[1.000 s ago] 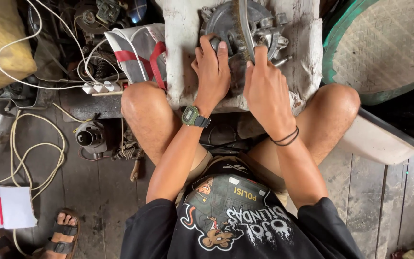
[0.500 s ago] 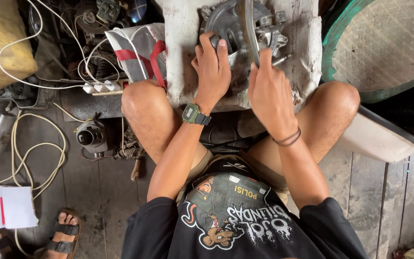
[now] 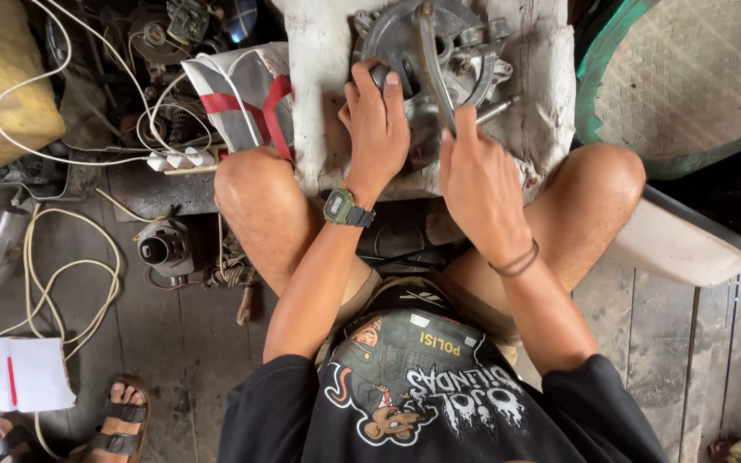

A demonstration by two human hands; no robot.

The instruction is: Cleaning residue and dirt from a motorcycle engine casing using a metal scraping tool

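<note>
A round grey metal engine part (image 3: 465, 51) lies on a white, stained block (image 3: 328, 94) between my knees. My left hand (image 3: 376, 129) presses down on the part's left edge, fingers curled over it. My right hand (image 3: 478, 176) grips a long metal tool (image 3: 433, 64) that reaches up across the part's middle. A short metal rod (image 3: 497, 110) sticks out at the part's lower right. A green watch sits on my left wrist, dark bands on my right.
Left of the block: a red-and-white bag (image 3: 246, 99), a white power strip (image 3: 183, 160) with cords, a small motor (image 3: 165, 249), a yellow sack (image 3: 2, 94). A woven round tray (image 3: 688, 77) sits right. An open notebook (image 3: 15, 396) and another person's sandalled feet (image 3: 122, 420) are bottom left.
My right hand has slid down and back from the part with the tool, whose handle now tilts more to the lower right. My left hand stays put.
</note>
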